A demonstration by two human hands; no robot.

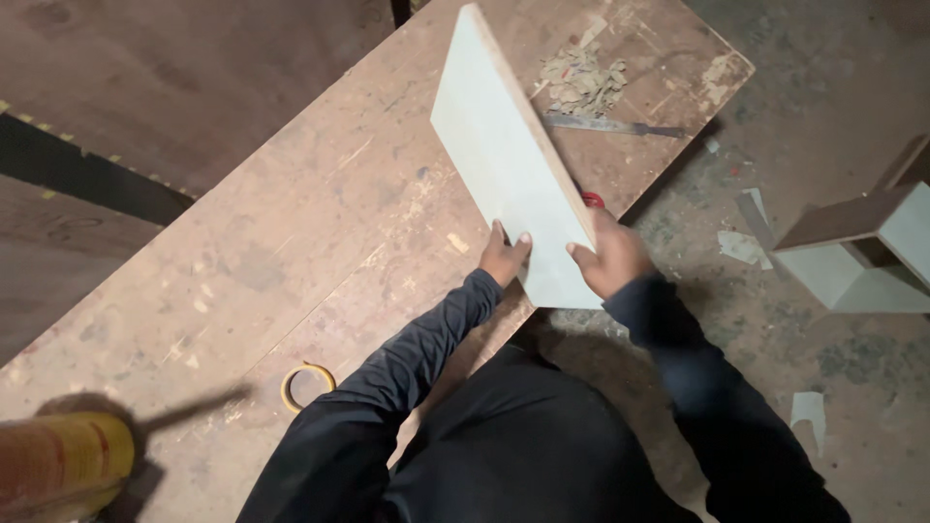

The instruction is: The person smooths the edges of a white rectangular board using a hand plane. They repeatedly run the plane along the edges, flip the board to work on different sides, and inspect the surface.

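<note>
Standing on edge and tilted, pale laminated board (509, 160) held at its near end between both hands, long axis running up and away over the worn plywood workbench (291, 242), far end well beyond the fingers. Left hand (504, 257) closed on the near lower corner, fingertips pressed flat against the pale face, thumb hidden behind. Right hand (610, 257) wrapped round the near edge on the other side, fingers curled over the brown raw edge, gripping firmly. Both hands about equally near to the board, left a little lower on the face, right nearer the top edge. Just behind the right hand, a small red object (593, 199), mostly hidden, kind not clear. Farther out beyond the right hand, a flat metal blade (610, 126) beside a heap of shavings (581, 82). Nearer than the left hand, by the sleeve, a roll of tape (306, 384). Off to the right, on the dusty floor, a pale open box frame (862, 252) and paper scraps.
</note>
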